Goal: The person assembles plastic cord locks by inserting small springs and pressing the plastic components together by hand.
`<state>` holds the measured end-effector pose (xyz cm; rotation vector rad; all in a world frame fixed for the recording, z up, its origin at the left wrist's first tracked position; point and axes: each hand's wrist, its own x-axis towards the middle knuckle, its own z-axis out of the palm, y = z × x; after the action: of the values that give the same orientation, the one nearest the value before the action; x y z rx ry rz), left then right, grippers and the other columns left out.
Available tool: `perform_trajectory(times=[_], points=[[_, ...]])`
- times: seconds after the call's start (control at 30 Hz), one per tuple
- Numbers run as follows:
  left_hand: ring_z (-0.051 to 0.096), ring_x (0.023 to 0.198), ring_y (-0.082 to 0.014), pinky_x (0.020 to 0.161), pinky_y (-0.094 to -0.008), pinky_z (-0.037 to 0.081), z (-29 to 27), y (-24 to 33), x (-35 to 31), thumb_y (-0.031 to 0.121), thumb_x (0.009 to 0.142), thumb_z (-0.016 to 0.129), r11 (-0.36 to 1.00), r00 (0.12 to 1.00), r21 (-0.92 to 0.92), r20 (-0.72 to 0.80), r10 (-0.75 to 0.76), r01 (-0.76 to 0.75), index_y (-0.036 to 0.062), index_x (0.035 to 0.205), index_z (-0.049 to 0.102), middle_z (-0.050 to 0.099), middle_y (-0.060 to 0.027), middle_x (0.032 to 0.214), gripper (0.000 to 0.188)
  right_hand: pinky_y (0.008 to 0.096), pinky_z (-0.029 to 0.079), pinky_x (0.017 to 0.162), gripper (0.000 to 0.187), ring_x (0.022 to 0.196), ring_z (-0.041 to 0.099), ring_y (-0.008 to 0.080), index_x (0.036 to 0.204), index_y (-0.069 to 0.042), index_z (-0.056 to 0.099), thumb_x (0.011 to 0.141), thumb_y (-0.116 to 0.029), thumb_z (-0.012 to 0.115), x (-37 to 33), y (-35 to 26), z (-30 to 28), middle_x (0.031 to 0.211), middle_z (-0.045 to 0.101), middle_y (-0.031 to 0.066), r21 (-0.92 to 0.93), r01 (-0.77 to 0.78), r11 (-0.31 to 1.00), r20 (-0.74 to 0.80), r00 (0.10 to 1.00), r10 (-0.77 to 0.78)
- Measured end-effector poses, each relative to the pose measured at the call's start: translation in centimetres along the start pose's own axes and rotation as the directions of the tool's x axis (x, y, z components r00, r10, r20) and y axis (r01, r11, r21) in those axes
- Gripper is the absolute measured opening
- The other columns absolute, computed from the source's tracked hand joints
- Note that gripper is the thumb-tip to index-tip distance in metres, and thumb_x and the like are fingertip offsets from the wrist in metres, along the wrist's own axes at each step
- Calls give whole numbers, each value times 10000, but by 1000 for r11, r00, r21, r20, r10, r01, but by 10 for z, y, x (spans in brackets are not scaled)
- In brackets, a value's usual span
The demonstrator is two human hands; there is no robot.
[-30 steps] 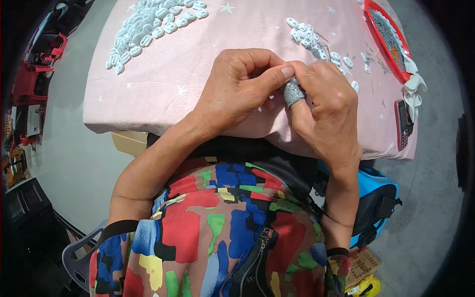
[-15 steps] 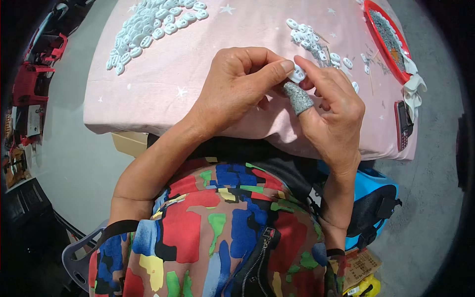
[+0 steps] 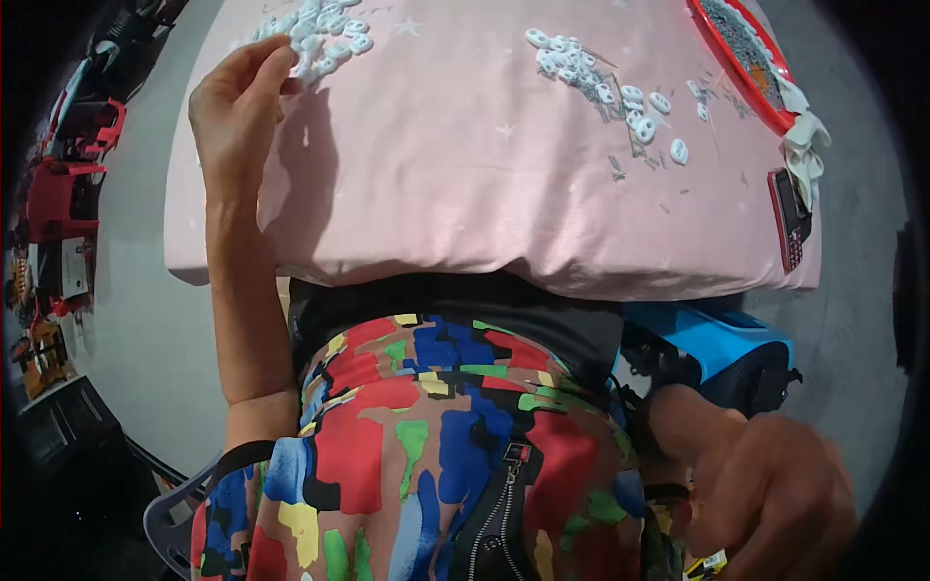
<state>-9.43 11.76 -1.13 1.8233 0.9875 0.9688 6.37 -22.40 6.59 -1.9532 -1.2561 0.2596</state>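
Note:
My left hand [image 3: 237,111] hovers at the near left edge of a pile of small white oval plastic pieces with holes [image 3: 334,44] at the far left of the table. Its thumb and forefinger are pinched together; whether a piece sits between them cannot be made out. Low at the right, off the table and close to my body, my right hand [image 3: 765,484] is smeared by motion, its fingers unclear. A second, smaller group of the white pieces [image 3: 572,60] lies at the far right, mixed with small metal bits [image 3: 617,169] and thin sticks.
A red tray [image 3: 780,121] of grey bits stands at the right edge, with a white cloth [image 3: 806,150] and a red and black phone [image 3: 790,223] nearer. Pink cloth [image 3: 436,203] covers the table. A blue and black bag [image 3: 741,353] sits below right.
My hands have parted from the white piece they held together at the middle. The left went to the far-left pile; the right dropped down beside my body.

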Motion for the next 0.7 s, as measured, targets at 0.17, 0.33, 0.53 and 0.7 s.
perform_trajectory(times=[0.17,0.33,0.53,0.7], points=[[647,875,-122,753,-244,525,22,8,-6,151,902,678,969,967,39,-51,248,-246,35,1168,681,701,-62,998,289,302,469,650,237,706,588,150,1032,-48,652,807,-118,677,-6,-7,-15,808,619,56,-96,-68,993,-5,998,68],[674,853,-218,699,-329,550,74,58,-37,136,861,677,936,897,25,298,327,-350,53,1094,701,710,-122,969,249,312,464,634,177,690,586,156,967,-46,646,812,-128,669,-3,-17,-16,784,608,56,-197,-138,971,-21,990,136],[560,1133,-386,988,-433,454,142,65,-36,247,891,627,540,531,172,568,629,-824,-35,1153,581,609,-223,1156,388,324,459,614,122,670,583,162,889,-43,639,818,-141,659,-32,-28,-36,757,594,56,-304,-225,926,-34,974,225],[395,1351,-407,1156,-416,312,140,74,-63,236,946,545,620,503,95,685,527,-779,3,1319,504,464,-227,1411,441,334,455,597,112,653,581,168,824,-41,633,823,-151,651,-23,-34,-26,734,583,56,-376,-329,866,-56,941,333]])
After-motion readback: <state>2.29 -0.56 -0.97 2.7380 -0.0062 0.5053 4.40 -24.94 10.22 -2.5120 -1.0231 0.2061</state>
